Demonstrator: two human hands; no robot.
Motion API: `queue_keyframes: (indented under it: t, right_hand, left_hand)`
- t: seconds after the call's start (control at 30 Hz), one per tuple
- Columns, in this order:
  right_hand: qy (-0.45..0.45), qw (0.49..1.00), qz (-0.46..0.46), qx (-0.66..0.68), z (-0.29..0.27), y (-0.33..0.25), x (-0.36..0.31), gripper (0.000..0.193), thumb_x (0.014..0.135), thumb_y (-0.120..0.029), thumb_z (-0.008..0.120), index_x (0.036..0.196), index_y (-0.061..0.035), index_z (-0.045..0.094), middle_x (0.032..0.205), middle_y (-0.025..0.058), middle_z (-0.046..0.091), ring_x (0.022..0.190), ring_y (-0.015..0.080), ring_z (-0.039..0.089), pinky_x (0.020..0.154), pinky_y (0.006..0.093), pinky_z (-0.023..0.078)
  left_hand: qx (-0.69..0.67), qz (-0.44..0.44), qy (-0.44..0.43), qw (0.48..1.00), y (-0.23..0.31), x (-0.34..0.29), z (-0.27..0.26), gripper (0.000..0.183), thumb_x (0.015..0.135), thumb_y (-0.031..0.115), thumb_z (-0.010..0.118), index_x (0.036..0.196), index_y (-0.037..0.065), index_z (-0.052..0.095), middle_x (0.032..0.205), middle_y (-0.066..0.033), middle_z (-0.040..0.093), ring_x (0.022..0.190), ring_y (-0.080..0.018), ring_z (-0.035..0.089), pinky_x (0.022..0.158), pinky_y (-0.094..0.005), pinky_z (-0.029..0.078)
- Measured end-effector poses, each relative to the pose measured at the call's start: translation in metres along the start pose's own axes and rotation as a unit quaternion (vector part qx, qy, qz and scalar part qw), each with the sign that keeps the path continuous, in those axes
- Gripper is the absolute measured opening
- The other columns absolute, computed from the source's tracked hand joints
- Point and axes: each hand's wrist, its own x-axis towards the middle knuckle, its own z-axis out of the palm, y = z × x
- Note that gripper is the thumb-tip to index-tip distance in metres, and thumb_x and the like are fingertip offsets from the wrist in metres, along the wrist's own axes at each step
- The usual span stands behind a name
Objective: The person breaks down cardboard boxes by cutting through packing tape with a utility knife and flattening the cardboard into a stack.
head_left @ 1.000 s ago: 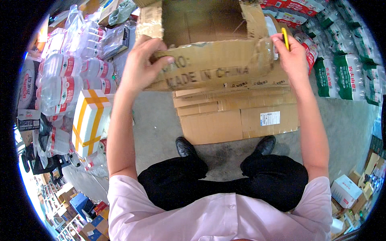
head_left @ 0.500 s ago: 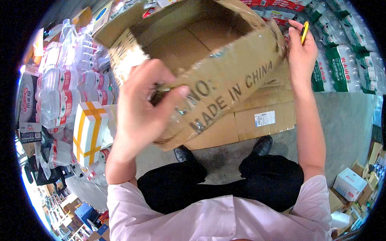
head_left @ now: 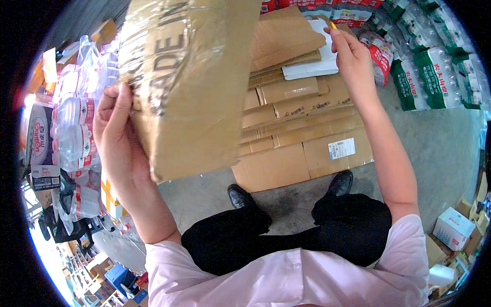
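Note:
My left hand (head_left: 116,120) grips the left edge of a brown cardboard box (head_left: 204,102), thumb on its face. The box is raised and tilted at the upper left. Shiny clear tape and dark print cover part of the side facing me, and its inside is hidden. My right hand (head_left: 353,59) is up at the right, away from the box, its fingers closed on a slim yellow utility knife (head_left: 334,25). Only the yellow end of it shows past my fingertips. Below lies a layered stack of flattened cardboard (head_left: 286,163), with a white sheet (head_left: 312,66) among its upper pieces.
Clear plastic bottles (head_left: 69,133) in packs stand at the left, beside a white box with yellow tape (head_left: 110,197). Green-labelled bottle packs (head_left: 429,77) line the right. A white carton (head_left: 454,228) sits at lower right. Grey floor (head_left: 429,148) surrounds my feet.
The box has turned from its opening showing to a printed side facing me, shifting left. My right hand has come away from its right side, uncovering the stack beneath.

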Motion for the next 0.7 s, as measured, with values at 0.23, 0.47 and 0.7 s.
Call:
queue_keyframes:
  t: [0.23,0.47,0.7]
  right_hand:
    - [-0.026,0.999,0.039,0.002,-0.017,0.001,-0.004,0.043,0.107,-0.041,0.062,0.118,-0.0019,0.076,0.076,0.0002,0.062,0.073,0.0079,0.056,0.068,0.027,0.045]
    - [-0.002,0.995,0.056,0.078,-0.027,-0.016,0.004,0.036,0.109,-0.035,0.06,0.118,-0.006,0.079,0.077,-0.0072,0.056,0.063,0.0019,0.042,0.056,0.0242,0.034]
    - [0.056,0.982,0.086,0.158,-0.084,-0.039,0.014,0.037,0.111,-0.027,0.059,0.136,-0.0009,0.068,0.085,-0.0069,0.056,0.054,-0.0017,0.035,0.047,0.0189,0.022]
  left_hand:
    - [0.061,-0.064,0.064,0.994,-0.009,-0.016,0.039,0.026,0.107,0.013,0.062,0.125,-0.005,0.066,0.115,-0.0146,0.076,0.1,-0.0172,0.075,0.087,-0.0292,0.06]
    - [-0.079,-0.266,-0.094,0.956,-0.046,-0.037,0.089,0.028,0.104,0.015,0.067,0.128,-0.001,0.067,0.114,-0.0071,0.075,0.098,-0.013,0.07,0.089,-0.0281,0.054]
    - [-0.12,-0.115,-0.1,0.981,-0.079,-0.049,0.135,0.016,0.101,0.006,0.073,0.098,0.01,0.058,0.092,-0.0002,0.069,0.081,-0.0091,0.064,0.068,-0.0255,0.052]
